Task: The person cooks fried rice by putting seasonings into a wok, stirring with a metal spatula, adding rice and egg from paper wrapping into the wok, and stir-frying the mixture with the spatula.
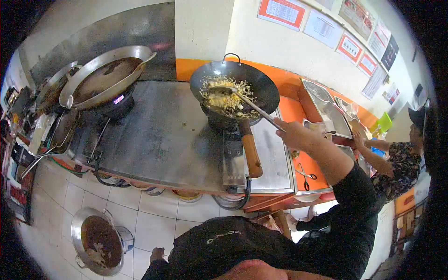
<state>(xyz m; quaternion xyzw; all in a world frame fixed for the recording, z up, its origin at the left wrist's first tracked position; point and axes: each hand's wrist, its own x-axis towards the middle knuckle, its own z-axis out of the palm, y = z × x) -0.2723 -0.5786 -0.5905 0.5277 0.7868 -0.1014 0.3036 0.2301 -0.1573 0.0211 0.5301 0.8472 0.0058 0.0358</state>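
My right hand is wrapped round the long metal handle of a ladle. The ladle's bowl rests among crumbly yellow and white food, which looks like bits of scrambled egg, in a dark wok. The wok sits on a gas burner, and its wooden handle points toward me. Low beside my body hangs my left hand, away from the stove; its fingers are mostly hidden from this angle.
A wide pan of dark oil stands on the left burner. On the floor is another pan with dark liquid. Scissors lie on the orange counter. At right, a co-worker stands near metal trays. Hoses run along the counter's front.
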